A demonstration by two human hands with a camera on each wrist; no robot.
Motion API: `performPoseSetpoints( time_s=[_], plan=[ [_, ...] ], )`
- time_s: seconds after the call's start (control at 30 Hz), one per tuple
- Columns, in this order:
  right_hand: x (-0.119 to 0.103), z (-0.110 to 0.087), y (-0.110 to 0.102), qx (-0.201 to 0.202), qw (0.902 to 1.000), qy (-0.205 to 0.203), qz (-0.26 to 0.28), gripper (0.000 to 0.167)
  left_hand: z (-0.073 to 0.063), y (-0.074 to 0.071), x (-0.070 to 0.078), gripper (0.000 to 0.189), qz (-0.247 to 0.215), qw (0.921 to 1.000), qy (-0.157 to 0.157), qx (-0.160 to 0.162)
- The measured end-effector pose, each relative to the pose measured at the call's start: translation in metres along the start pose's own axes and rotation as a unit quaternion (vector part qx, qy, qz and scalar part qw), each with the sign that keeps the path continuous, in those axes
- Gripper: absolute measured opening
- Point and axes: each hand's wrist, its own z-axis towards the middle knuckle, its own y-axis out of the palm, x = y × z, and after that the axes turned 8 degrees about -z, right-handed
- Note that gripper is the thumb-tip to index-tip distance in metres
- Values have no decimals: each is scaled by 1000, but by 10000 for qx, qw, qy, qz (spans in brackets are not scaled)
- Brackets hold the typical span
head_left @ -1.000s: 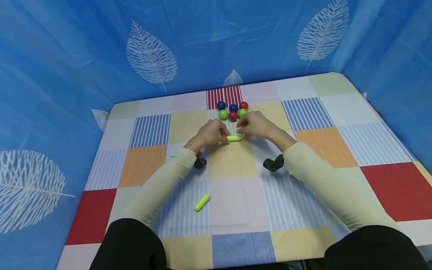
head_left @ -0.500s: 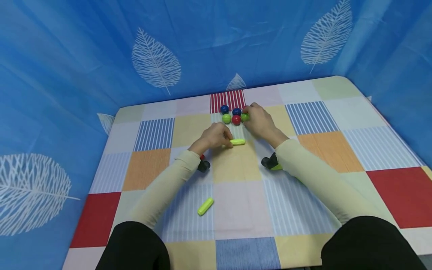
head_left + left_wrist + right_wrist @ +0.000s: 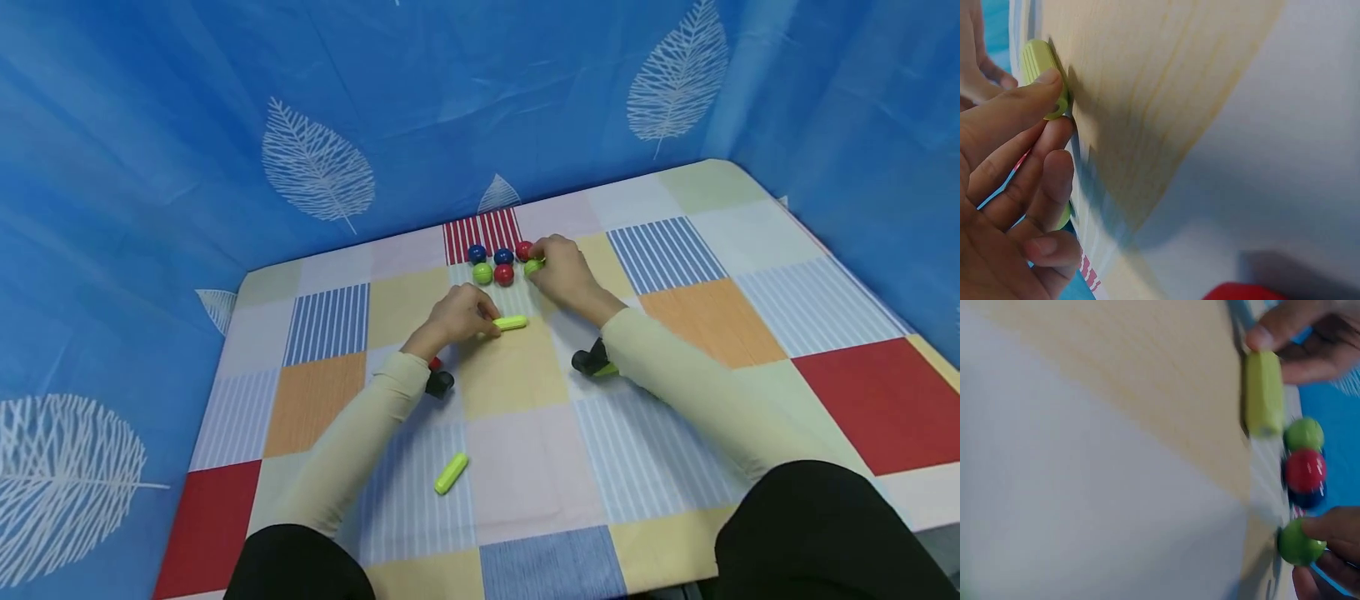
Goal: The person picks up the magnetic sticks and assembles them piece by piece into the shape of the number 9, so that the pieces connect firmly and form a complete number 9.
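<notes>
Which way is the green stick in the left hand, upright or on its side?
On its side: the green stick stretches lengthwise along the tablecloth, with the left hand pinching one end.

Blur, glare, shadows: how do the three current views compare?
Head: fairly sharp, soft shadow under the right sleeve on the cloth; left wrist: ribs readable on the yellow-green stick, shadow beside the left fingers; right wrist: same stick smeared, ribs lost, small highlights on the red ball.
</notes>
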Motion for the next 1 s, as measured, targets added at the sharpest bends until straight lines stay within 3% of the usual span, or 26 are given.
performPoseSetpoints(
  time_s=[0.17,0.3,0.4,0.53,0.73,1.0],
  plan=[
    [35,-18,-21,-149,9975,280,627,38,-2,-1,-1,19,7,10000,-35,35],
    [62,-40,-40,-252,9951,596,752,36,-1,-3,-1,18,-13,10000,-37,21],
    [72,-50,-48,-416,9943,626,755,44,1,-3,-1,18,-33,10000,-14,52],
    [68,-52,-45,-682,9941,373,762,54,1,0,-2,17,-90,9999,-54,65],
    [53,-47,-34,-692,9960,287,487,36,3,3,-6,18,-140,9999,34,-23],
    [31,-54,-27,-925,9946,137,439,35,3,-5,-9,18,-164,9998,-27,72]
  ],
)
